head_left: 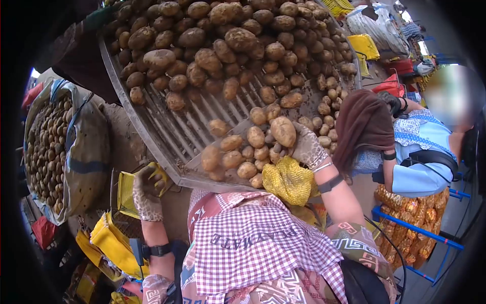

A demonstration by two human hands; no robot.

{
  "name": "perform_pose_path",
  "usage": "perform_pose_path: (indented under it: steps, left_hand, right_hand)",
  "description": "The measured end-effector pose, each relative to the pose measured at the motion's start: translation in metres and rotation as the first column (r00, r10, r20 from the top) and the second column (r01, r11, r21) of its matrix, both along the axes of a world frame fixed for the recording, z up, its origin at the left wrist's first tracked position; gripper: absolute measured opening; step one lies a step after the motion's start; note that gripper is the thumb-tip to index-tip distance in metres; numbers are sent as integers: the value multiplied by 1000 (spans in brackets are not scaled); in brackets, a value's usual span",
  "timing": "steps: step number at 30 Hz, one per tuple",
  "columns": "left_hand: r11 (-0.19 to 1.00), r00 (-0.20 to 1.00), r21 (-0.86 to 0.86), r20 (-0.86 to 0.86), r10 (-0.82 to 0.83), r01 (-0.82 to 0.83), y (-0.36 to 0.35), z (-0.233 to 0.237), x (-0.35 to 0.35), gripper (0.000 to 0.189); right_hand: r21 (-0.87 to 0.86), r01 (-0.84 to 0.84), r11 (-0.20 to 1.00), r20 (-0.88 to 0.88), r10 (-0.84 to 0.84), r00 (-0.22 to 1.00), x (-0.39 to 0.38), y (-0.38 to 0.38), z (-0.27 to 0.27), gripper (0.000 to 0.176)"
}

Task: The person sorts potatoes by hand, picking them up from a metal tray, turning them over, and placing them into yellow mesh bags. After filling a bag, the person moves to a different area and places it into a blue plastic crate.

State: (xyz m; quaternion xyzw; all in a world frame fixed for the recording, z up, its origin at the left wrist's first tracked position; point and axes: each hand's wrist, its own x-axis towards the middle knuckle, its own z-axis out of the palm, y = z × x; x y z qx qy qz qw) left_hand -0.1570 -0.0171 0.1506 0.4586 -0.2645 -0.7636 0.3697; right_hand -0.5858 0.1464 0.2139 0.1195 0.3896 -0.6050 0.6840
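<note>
Raking spuds: the right hand [306, 148], in a patterned glove, lies open and cupped against a large brown oval potato [283, 131]. That potato sits in a small cluster at the near edge of the slatted grey metal sorting table [152, 133], just above a yellow mesh sack [289, 181]. Sack looks part-filled, and the big potato heap [223, 45] waits up-table, so prob. lots left. The left hand [147, 195] is on a stack of flat yellow net bags [126, 191], grip unclear. The checked apron [253, 253] reads approx. "PLAYMATE".

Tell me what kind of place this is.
Probably a potato sorting and bagging yard: a slatted metal sorting table heaped with brown potatoes, yellow mesh sacks, and a large open sack of potatoes.
</note>
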Motion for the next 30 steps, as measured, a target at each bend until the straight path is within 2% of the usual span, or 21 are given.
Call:
perform_pose_path:
  steps: [2, 3, 4, 6, 7, 9, 10, 11, 12, 14, 16, 17, 18, 20, 22, 24, 26, 28, 29, 30]
  left_hand:
    - [978, 958, 80, -229, -171, 194, 23, 38, -72, 57]
    - [949, 922, 129, -307, -236, 286, 34, 59, -107, 60]
    - [908, 874, 173, -385, -295, 382, 45, 72, -134, 63]
    - [823, 839, 331, -464, -284, 461, 62, 67, -164, 65]
    - [806, 892, 438, -388, -230, 399, 63, 54, -169, 59]
    - [761, 859, 464, -455, -236, 454, 60, 31, -164, 53]
    - [712, 827, 492, -514, -228, 502, 61, 33, -166, 48]
    - [707, 858, 551, -490, -156, 443, 66, 38, -163, 40]
    - [706, 856, 547, -490, -165, 449, 68, 38, -166, 40]
    - [708, 919, 601, -349, -184, 370, 70, 34, -168, 35]
    - [722, 923, 588, -330, -198, 365, 72, 29, -171, 32]
    - [737, 923, 570, -324, -206, 364, 73, 31, -175, 31]
    - [753, 924, 550, -317, -214, 363, 74, 32, -179, 30]
    - [724, 900, 552, -369, -232, 413, 75, 31, -185, 26]
    - [704, 873, 544, -427, -237, 458, 76, 37, -192, 27]
    - [698, 886, 566, -402, -232, 440, 79, 43, -201, 27]
    - [686, 901, 600, -380, -209, 412, 81, 39, -204, 27]
    - [682, 914, 616, -338, -226, 396, 80, 55, -209, 29]
    - [689, 913, 605, -329, -240, 399, 77, 55, -209, 31]
    - [693, 913, 598, -319, -255, 403, 77, 53, -207, 33]
  right_hand:
    - [-245, -203, 948, -84, 188, 979, 15, -3, -3, 46]
    - [-76, -241, 968, -472, 178, 863, 43, -8, 1, 53]
    - [-33, -403, 915, -836, 196, 513, 59, -4, -17, 54]
    - [93, -662, 744, -974, 206, 95, 84, -7, 33, 45]
    - [91, -653, 752, -976, 199, 93, 77, -4, 30, 45]
    - [398, -464, 791, -912, 287, -294, 56, 6, 12, 38]
    - [375, -298, 878, -897, 263, -354, 44, 9, 3, 30]
    - [452, -227, 862, -842, 328, -429, 28, 14, -3, 29]
    - [523, -154, 839, -776, 393, -493, 11, 20, -8, 28]
    - [413, 68, 908, -730, 375, -571, -22, 23, -18, 29]
    - [330, 171, 928, -737, 367, -568, -55, 20, -31, 34]
    - [295, 214, 931, -665, 361, -654, -65, 14, -37, 33]
    - [282, 214, 935, -669, 351, -655, -73, 4, -38, 33]
    - [178, 11, 984, -709, 136, -692, -83, -22, -37, 32]
    - [130, -35, 991, -703, 67, -708, -84, -50, -33, 28]
    - [157, -37, 987, -805, 106, -584, -86, -80, -34, 25]
    - [-5, -71, 997, -693, -55, -719, -85, -106, -34, 27]
    - [-61, 1, 998, -562, -34, -827, -90, -128, -19, 39]
    - [-70, -7, 998, -563, -46, -825, -94, -137, -18, 39]
    - [44, 12, 999, -604, 36, -796, -96, -143, -16, 46]
